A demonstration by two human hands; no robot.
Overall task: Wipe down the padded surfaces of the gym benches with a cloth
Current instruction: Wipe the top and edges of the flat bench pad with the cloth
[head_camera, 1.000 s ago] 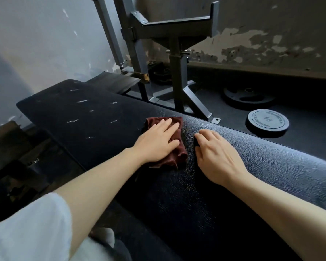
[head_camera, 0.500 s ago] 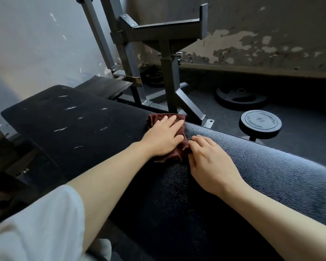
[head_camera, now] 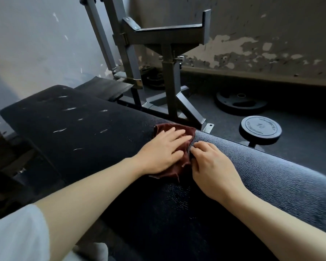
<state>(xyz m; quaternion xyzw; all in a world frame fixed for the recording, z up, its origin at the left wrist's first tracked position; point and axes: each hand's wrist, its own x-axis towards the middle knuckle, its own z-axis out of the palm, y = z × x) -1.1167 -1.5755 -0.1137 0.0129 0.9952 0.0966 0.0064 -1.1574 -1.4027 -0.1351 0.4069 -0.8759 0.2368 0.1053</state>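
A dark red cloth (head_camera: 183, 161) lies on the black textured bench pad (head_camera: 252, 176), close to its far edge. My left hand (head_camera: 162, 149) presses flat on the cloth with straight, spread fingers. My right hand (head_camera: 213, 166) sits just right of it on the pad. Its fingers are bent, and their tips and the thumb pinch the cloth's right edge. A second black pad section (head_camera: 73, 125), with several pale scuffs, continues to the left.
A grey steel rack stand (head_camera: 169, 85) rises just beyond the bench. On the dark floor to the right stands a round weight marked 10 (head_camera: 260, 129), with a flat plate (head_camera: 241, 102) behind it. Peeling walls close off the back and left.
My left hand slid the cloth away toward the pad's far edge. My right hand, flat on the pad before, moved up to the cloth and curled its fingers onto the edge.
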